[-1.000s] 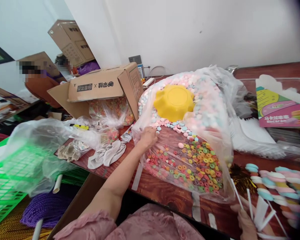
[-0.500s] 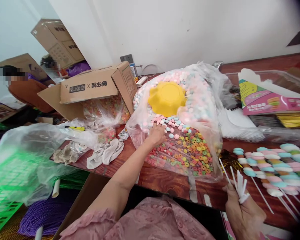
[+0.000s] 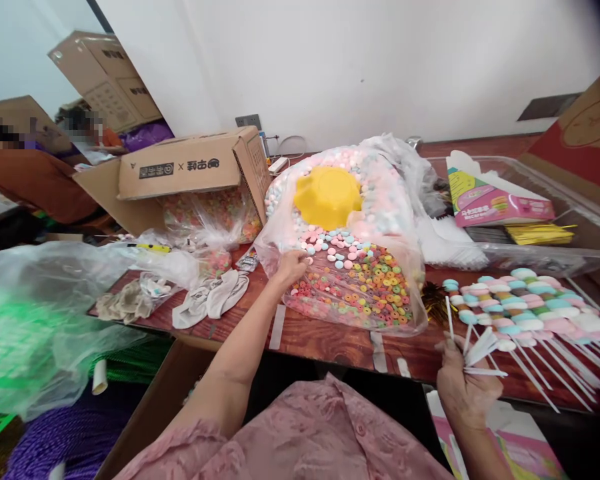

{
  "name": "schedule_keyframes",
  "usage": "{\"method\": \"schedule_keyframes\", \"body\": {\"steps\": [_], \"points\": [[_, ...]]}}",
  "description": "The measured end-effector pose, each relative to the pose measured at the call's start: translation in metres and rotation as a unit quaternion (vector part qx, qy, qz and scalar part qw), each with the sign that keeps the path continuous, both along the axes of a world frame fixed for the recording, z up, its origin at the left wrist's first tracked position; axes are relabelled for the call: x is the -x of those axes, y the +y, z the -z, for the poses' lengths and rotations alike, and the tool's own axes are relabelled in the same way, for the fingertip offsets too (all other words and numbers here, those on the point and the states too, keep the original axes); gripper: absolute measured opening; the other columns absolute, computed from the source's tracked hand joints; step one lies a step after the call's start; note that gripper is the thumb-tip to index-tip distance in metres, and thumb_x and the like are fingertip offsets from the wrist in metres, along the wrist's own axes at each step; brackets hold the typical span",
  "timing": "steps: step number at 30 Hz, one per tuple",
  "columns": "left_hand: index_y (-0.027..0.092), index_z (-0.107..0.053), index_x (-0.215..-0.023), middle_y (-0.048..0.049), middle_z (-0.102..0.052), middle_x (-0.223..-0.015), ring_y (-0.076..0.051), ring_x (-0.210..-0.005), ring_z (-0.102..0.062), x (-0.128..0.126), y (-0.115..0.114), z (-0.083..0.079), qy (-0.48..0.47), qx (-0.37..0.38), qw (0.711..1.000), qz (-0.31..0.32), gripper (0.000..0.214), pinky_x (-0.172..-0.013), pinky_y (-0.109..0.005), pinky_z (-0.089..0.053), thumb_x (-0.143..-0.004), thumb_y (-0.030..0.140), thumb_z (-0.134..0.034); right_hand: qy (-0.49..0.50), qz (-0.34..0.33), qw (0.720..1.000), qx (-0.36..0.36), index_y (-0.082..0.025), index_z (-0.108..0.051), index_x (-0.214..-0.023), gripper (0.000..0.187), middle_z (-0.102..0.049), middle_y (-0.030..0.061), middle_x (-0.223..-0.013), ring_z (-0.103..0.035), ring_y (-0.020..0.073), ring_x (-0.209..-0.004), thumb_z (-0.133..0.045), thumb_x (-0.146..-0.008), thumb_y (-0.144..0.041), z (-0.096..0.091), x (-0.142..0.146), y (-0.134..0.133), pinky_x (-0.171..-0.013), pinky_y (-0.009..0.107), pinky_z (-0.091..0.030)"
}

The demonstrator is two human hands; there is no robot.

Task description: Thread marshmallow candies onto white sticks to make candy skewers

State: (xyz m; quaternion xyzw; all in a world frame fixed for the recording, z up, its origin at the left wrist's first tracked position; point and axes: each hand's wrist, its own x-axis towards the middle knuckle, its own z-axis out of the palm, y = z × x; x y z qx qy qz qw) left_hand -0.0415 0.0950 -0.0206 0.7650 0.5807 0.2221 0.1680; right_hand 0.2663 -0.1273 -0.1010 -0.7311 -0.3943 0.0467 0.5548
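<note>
My left hand (image 3: 291, 267) reaches into a large clear plastic bag (image 3: 410, 267) on the table, fingers curled at the edge of the loose sweets. The bag holds pastel round candies (image 3: 340, 248) at the back and colourful ring candies (image 3: 365, 290) at the front, with a yellow bowl (image 3: 326, 195) upside down on the pile. My right hand (image 3: 463, 387) is closed around a bunch of white sticks (image 3: 475, 347) near the table's front edge. Finished candy skewers (image 3: 520, 310) lie in a row just right of it.
An open cardboard box (image 3: 190, 173) with a bag of ring candies lies at the back left. White gloves (image 3: 210, 300) and crumpled plastic (image 3: 55, 293) sit left. A clear tray (image 3: 555, 257) with a pink packet (image 3: 495, 203) stands at the right. Other people sit far left.
My left hand drew back slightly toward the bag's left edge. My right hand with the sticks rose and shifted left. The view swung right, showing more skewers.
</note>
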Motion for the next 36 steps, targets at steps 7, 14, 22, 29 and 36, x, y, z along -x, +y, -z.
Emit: {"method": "schedule_keyframes", "body": {"steps": [7,14,22,29,36], "points": [[0.016,-0.073,-0.08,-0.0049,-0.071,-0.087,-0.019,-0.085,-0.061,0.0,-0.006,0.021,-0.018,-0.011,1.0,0.02,0.016,-0.08,-0.028,-0.047,-0.081,0.017,-0.056,-0.093,-0.006,0.996,-0.001,-0.01,-0.073,-0.094,0.061,-0.068,0.0109,-0.073,-0.064,0.0227,-0.069,-0.048,-0.092,-0.065,-0.002,-0.003,0.007,-0.076,0.036,-0.051],[0.016,-0.071,-0.077,-0.007,-0.069,-0.09,-0.022,-0.092,-0.059,0.0,-0.01,0.027,-0.008,-0.018,0.999,0.027,0.009,-0.09,-0.033,-0.045,-0.073,0.016,-0.063,-0.14,-0.04,0.989,0.022,-0.014,-0.07,-0.089,0.048,-0.063,0.0056,-0.067,-0.058,0.0194,-0.062,-0.048,-0.092,-0.056,-0.006,-0.006,0.008,-0.07,0.033,-0.048],[0.017,-0.073,-0.082,-0.011,-0.071,-0.099,-0.025,-0.1,-0.06,-0.002,-0.014,0.028,0.0,-0.016,1.0,0.007,0.012,-0.094,-0.034,-0.045,-0.075,0.017,-0.063,-0.158,-0.04,0.985,0.048,-0.016,-0.064,-0.079,0.039,-0.06,0.0034,-0.065,-0.056,0.0178,-0.062,-0.046,-0.091,-0.048,-0.012,-0.002,0.009,-0.069,0.031,-0.045],[0.016,-0.076,-0.089,-0.0075,-0.075,-0.093,-0.022,-0.093,-0.064,-0.001,-0.016,0.018,-0.026,-0.007,0.999,0.018,0.017,-0.087,-0.03,-0.049,-0.076,0.023,-0.067,-0.167,-0.052,0.98,0.089,-0.016,-0.065,-0.084,0.038,-0.06,0.0041,-0.066,-0.056,0.0197,-0.064,-0.04,-0.092,-0.044,-0.018,0.0,0.01,-0.067,0.032,-0.042],[0.015,-0.075,-0.098,-0.0093,-0.076,-0.101,-0.021,-0.095,-0.067,0.014,-0.058,0.0,-0.08,-0.089,0.993,0.021,0.027,-0.089,-0.032,-0.052,-0.082,0.025,-0.055,-0.173,-0.092,0.971,0.139,-0.015,-0.065,-0.095,0.024,-0.063,0.003,-0.079,-0.06,0.0177,-0.076,-0.047,-0.098,-0.03,-0.027,0.009,0.01,-0.074,0.032,-0.047]]}}
